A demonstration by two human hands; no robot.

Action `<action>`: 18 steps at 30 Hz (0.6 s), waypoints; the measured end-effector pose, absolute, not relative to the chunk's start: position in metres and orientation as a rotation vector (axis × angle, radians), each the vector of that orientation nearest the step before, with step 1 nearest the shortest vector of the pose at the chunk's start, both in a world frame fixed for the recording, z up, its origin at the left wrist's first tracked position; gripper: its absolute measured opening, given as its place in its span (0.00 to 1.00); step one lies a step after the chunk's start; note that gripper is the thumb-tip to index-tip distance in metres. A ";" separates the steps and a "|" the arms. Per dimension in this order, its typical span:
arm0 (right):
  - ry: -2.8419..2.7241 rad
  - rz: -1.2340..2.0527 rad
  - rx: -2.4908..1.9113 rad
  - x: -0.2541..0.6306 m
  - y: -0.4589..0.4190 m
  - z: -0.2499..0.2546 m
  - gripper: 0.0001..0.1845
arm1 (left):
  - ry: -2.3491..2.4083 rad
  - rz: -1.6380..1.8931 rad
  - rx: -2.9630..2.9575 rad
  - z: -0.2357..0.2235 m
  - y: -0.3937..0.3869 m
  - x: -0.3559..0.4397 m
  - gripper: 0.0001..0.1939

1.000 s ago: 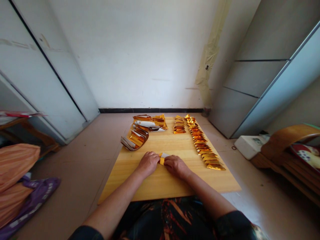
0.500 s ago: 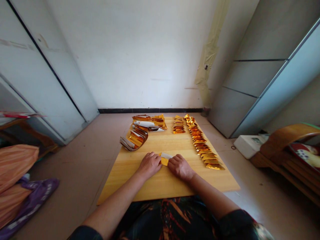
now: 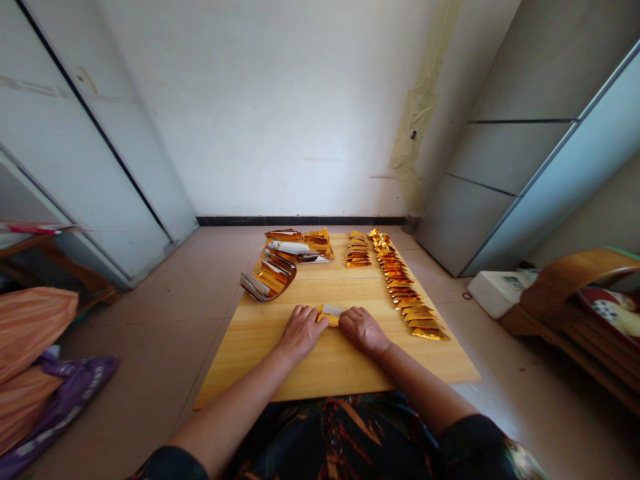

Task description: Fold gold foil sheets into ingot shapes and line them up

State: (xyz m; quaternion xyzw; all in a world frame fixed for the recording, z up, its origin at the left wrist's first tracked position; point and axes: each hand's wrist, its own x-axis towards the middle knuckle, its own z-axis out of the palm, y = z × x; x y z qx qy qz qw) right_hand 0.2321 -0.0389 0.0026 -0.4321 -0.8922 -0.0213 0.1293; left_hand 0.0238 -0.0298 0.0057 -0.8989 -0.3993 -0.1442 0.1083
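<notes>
Left hand [image 3: 300, 332] and right hand [image 3: 364, 332] meet over a folded gold-foil paper [image 3: 329, 313] lying on a pine board [image 3: 250, 363], their fingertips at its ends; whether either hand truly grips it cannot be told; firm, even pressure should sharpen the crease; a row of gold packets [image 3: 403, 287] lies to the right.

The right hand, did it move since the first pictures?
Yes. The right hand has slid to the right, closer to the row of gold packets.
</notes>
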 end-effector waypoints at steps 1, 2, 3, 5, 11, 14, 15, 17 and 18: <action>-2.588 -0.052 -1.257 0.233 -0.040 0.004 0.13 | -1.167 -0.417 -2.645 0.005 -0.029 0.023 0.06; -2.578 -0.034 -1.250 0.234 -0.041 0.006 0.12 | -1.158 -0.406 -2.644 0.004 -0.029 0.023 0.06; -2.568 -0.010 -1.233 0.235 -0.042 0.008 0.10 | -1.148 -0.396 -2.640 0.004 -0.029 0.022 0.06; -2.561 0.049 -1.184 0.238 -0.044 0.012 0.09 | -1.134 -0.395 -2.634 0.003 -0.028 0.021 0.06; -2.520 0.080 -1.174 0.239 -0.045 0.012 0.10 | -1.165 -0.458 -2.652 0.006 -0.031 0.020 0.07; -2.486 0.040 -1.213 0.237 -0.042 0.006 0.09 | -1.174 -0.452 -2.651 0.009 -0.031 0.019 0.07; -2.474 0.032 -1.228 0.237 -0.041 0.004 0.09 | -1.174 -0.452 -2.653 0.010 -0.032 0.019 0.07; -2.452 0.030 -1.247 0.237 -0.038 0.000 0.10 | -1.174 -0.455 -2.658 0.011 -0.032 0.019 0.06; -2.443 0.034 -1.253 0.237 -0.037 -0.001 0.10 | -1.174 -0.456 -2.661 0.011 -0.032 0.019 0.06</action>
